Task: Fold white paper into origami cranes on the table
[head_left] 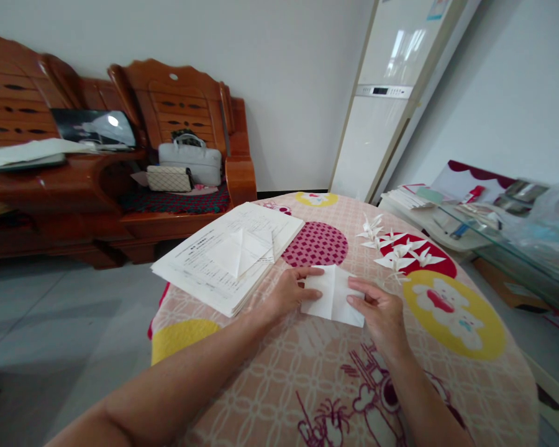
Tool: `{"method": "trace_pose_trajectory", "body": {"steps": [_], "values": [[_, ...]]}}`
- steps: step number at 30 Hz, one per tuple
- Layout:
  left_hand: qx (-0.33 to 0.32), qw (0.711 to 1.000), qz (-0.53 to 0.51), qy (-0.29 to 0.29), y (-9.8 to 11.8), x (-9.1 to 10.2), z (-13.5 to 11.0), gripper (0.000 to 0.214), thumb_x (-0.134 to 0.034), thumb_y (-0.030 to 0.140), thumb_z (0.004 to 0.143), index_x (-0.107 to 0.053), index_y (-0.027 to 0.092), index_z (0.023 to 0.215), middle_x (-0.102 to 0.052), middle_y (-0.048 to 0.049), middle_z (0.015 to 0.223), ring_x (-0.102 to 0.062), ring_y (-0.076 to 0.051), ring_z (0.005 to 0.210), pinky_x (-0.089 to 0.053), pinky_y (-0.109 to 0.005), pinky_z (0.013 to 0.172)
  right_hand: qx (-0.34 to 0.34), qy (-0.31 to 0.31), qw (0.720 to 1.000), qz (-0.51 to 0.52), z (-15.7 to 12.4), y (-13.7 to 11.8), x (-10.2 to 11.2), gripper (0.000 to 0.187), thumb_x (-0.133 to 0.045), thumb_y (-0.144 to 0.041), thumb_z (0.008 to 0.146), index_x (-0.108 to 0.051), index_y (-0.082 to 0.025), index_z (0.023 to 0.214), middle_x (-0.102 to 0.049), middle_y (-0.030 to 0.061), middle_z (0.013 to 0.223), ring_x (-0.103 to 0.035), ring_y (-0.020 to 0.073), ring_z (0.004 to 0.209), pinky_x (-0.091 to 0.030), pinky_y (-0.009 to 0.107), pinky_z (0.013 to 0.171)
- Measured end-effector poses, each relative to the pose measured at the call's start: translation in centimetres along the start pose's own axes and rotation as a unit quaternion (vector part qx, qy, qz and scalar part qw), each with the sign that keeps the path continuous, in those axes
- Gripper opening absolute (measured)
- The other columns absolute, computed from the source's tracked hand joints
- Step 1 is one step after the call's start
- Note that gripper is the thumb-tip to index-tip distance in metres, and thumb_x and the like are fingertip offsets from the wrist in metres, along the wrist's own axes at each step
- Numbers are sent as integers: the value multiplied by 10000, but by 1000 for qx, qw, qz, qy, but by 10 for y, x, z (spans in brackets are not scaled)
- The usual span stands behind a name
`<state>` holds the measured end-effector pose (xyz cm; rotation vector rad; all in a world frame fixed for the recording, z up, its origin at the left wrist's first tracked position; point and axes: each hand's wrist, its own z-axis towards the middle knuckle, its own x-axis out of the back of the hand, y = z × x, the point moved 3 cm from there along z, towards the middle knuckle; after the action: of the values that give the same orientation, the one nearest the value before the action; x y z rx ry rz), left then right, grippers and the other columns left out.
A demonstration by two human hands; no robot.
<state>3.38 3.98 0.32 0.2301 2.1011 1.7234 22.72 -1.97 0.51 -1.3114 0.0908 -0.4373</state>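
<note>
A rounded, cloth-covered desk [270,385] — stacked printed sheets [207,279] beyond and left of the left grip [295,288], white origami cranes [402,249] beyond the right grip [381,309].

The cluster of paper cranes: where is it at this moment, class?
In the head view, the paper cranes lie right of centre on the tablecloth, on and beside its red circle, beyond the right hand.

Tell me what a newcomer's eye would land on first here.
Probably the creased white paper between the left hand and right hand, near the middle. Next, the cluster of white paper cranes on the tablecloth to the right, then the carved wooden seating at upper left.
</note>
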Motion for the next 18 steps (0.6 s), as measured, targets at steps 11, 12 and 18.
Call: {"method": "trace_pose_trajectory", "body": {"steps": [11, 12, 18], "values": [[-125, 968, 212, 42, -2, 11, 9, 289, -777, 136, 566, -765, 180, 852, -562, -100, 1213, -586, -176, 877, -492, -269, 725, -89, -31, 994, -58, 2, 28, 3, 352, -732, -294, 630, -769, -159, 952, -710, 22, 634, -582, 171, 512, -452, 279, 485], [-132, 965, 223, 38, -3, 11, 9, 276, -776, 142, 574, -767, 186, 846, -578, -96, 1177, -586, -178, 876, -485, -267, 723, -79, -31, 994, -75, 2, 25, 2, 337, -725, -297, 640, -771, -163, 946, -716, 25, 654, -581, 170, 516, -451, 280, 491], [-156, 953, 260, 19, -10, 14, 15, 218, -769, 191, 616, -776, 200, 834, -646, -69, 973, -566, -151, 742, -432, -259, 667, 36, -40, 980, -191, -1, 3, -1, 234, -654, -279, 718, -776, -197, 900, -752, 68, 886, -648, 206, 689, -497, 315, 642]]}}
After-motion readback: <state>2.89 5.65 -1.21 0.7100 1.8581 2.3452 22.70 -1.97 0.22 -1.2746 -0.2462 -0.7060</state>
